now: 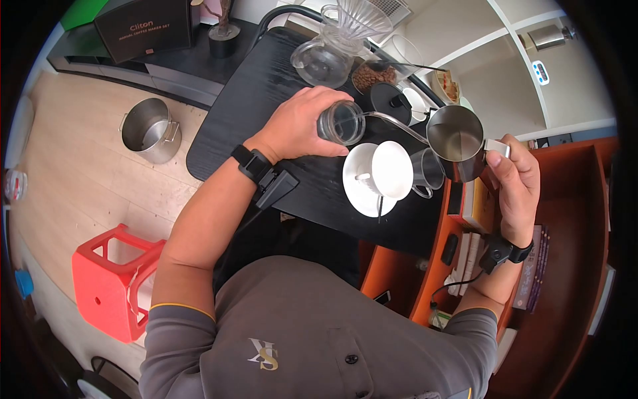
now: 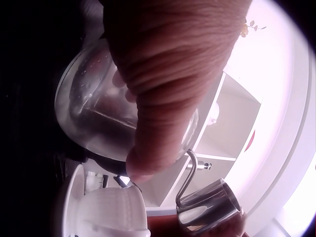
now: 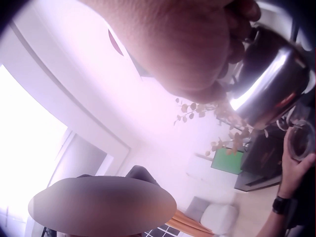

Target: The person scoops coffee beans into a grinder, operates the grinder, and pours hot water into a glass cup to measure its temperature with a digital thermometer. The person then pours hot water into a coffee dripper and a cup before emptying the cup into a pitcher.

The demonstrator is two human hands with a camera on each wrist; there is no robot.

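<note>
My left hand [image 1: 292, 123] grips a clear glass jar [image 1: 341, 124] over the black table, fingers and thumb around its side. In the left wrist view the thumb lies across the rounded glass jar [image 2: 98, 111]. My right hand [image 1: 517, 186] holds a steel gooseneck kettle [image 1: 456, 134] by its handle. The kettle is tilted, its thin spout [image 1: 399, 124] reaching to the jar's mouth. Below the spout, a white cup [image 1: 392, 171] stands on a white saucer [image 1: 359, 193]. A glass cup [image 1: 430, 174] is close beside it, partly under the kettle.
A ribbed glass dripper [image 1: 355, 23] sits over a glass server [image 1: 324, 63] at the table's back. Beside them are brown beans [image 1: 373, 77] in a container and a round black object [image 1: 389, 100]. A steel pot [image 1: 150, 130] and red stool [image 1: 109, 286] stand on the floor.
</note>
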